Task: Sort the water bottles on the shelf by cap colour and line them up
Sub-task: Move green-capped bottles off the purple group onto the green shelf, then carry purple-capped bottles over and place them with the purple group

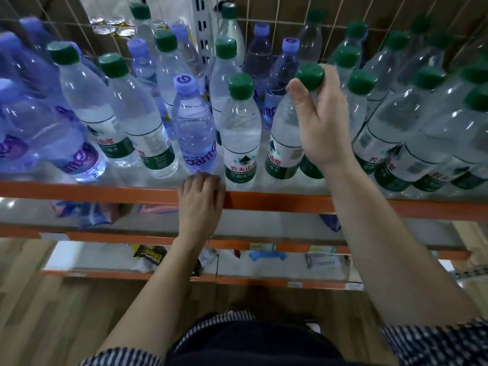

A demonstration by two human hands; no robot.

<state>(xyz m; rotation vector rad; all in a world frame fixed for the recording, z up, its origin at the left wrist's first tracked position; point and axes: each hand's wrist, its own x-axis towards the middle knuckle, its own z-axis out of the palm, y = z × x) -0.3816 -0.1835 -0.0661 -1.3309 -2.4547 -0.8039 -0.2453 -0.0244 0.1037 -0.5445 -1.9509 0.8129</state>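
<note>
The top shelf holds many water bottles with green or purple caps, mixed together. My right hand grips the neck of a green-capped bottle just below its cap, near the front middle. Left of it stands another green-capped bottle, then a purple-capped bottle. My left hand rests with curled fingers on the shelf's orange front edge, below the purple-capped bottle, holding nothing. Green-capped bottles crowd the right side; purple ones crowd the far left.
A wire mesh back closes the shelf behind the bottles. Lower shelves with orange edges carry small packaged goods. Wooden floor lies below.
</note>
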